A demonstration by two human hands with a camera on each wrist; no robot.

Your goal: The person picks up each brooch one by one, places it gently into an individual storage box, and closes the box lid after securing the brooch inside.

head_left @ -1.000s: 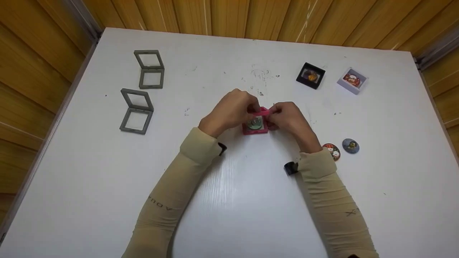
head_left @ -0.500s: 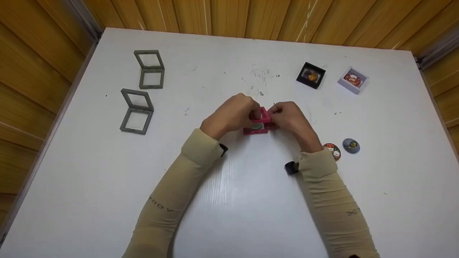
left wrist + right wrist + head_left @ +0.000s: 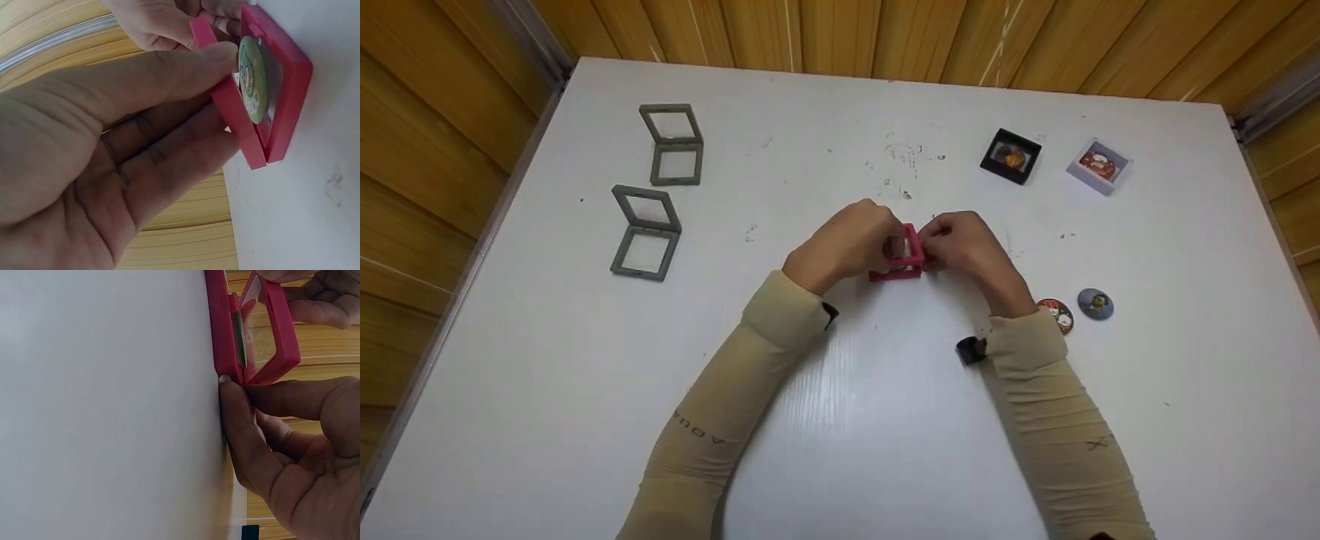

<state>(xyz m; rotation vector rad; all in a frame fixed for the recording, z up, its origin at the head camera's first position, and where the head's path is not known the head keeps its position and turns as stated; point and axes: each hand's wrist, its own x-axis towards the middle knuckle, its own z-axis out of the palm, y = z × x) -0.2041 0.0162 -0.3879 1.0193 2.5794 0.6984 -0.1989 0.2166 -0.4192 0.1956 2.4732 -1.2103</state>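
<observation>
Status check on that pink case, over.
Left hand pinches lid; right hand touches pink case. Case part-open, green badge between halves. No other item in the way.

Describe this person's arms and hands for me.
The left sleeve and right sleeve are beige and wrinkled, with thick cuffs. Dark lettering, apparently AQUA, marks the left; an X, the right. Small black pieces jut out beside both cuffs. The left hand and right hand are ungloved.

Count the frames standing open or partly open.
3: the red frame, partly open, held by the left hand and right hand; the far grey frame and the nearer grey frame, both open, off to the left. None looks hidden.
</observation>
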